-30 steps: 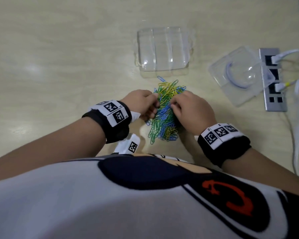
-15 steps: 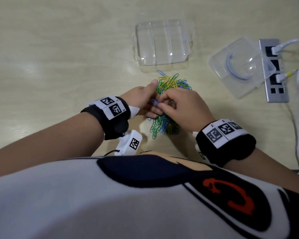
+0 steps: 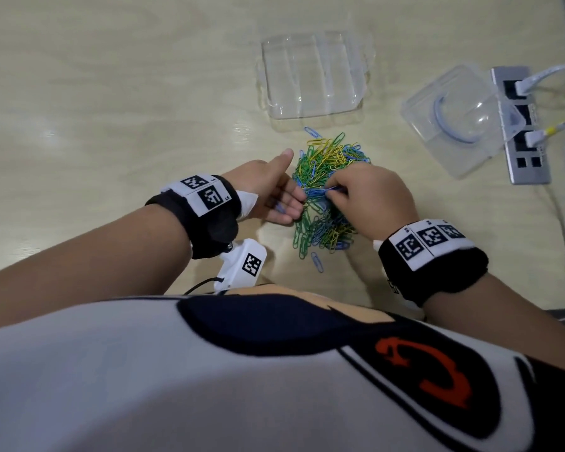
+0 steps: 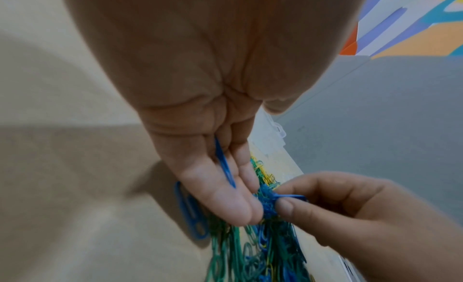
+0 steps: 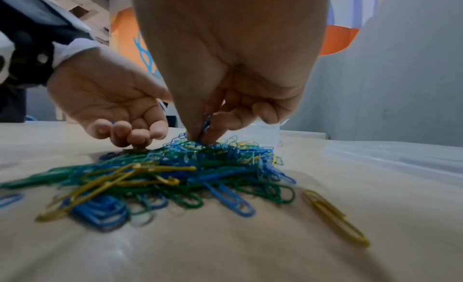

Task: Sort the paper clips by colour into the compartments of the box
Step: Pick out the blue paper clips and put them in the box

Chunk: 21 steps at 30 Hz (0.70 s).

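While the pile is unsorted: the step in hand looks like picking blue clips out of the heap, with none yet in the box.
Right hand: the right hand pinches a blue clip between thumb and forefinger at the top of the pile, fingers curled round it.
Left hand: the left hand lies palm-up just beside the pile, fingers loosely curled, cradling another blue paper clip across them.
Paper clips: the pile of paper clips, green, yellow and blue, sits on the worktop between the hands, towards its near edge.
Box: the clear box stands beyond the pile, nearer the far edge, its compartments bare as far as I can tell.
Next move: I judge the pinched clip must be lifted free of its tangled neighbours, then carried forward to one compartment.
Room: the short stretch between pile and box holds only a stray clip; the lid and socket strip lie off towards the right edge, well apart from that path.
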Available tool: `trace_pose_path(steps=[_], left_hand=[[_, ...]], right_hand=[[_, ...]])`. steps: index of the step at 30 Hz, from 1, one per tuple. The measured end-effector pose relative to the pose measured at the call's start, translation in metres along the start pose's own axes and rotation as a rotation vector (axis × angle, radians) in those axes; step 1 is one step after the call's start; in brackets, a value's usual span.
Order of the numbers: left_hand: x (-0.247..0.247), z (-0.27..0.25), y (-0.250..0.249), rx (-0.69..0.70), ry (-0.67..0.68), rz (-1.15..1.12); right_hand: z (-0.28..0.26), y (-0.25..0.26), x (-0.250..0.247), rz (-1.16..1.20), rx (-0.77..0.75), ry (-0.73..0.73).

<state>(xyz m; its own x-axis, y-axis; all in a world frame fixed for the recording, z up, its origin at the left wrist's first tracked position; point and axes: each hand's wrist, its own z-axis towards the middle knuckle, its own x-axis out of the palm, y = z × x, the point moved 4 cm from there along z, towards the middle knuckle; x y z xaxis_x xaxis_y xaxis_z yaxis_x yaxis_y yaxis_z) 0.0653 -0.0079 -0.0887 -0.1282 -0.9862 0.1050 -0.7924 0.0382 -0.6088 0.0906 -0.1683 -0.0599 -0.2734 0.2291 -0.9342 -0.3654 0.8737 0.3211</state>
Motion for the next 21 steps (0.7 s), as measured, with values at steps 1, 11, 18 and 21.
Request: trace_pose_path(steps=[1,11,18,21], left_hand=[[0.0,0.0,0.0,0.0,0.006,0.004],[0.014,-0.001,-0.014,0.061,-0.016,-0.151],[0.004,-0.002,-0.009,0.003,-0.007,-0.088],[-0.002,-0.002,-0.006,-0.003,-0.03,-0.078]], right_hand=[[-0.001,-0.001,-0.002,0.025,0.006,-0.015],[-0.005,0.023,-0.012,0.246,-0.121,0.008],[0.003,0.002,0.002,0.075,0.032,0.001],[0.006,0.007,0.013,-0.071,0.01,0.084]])
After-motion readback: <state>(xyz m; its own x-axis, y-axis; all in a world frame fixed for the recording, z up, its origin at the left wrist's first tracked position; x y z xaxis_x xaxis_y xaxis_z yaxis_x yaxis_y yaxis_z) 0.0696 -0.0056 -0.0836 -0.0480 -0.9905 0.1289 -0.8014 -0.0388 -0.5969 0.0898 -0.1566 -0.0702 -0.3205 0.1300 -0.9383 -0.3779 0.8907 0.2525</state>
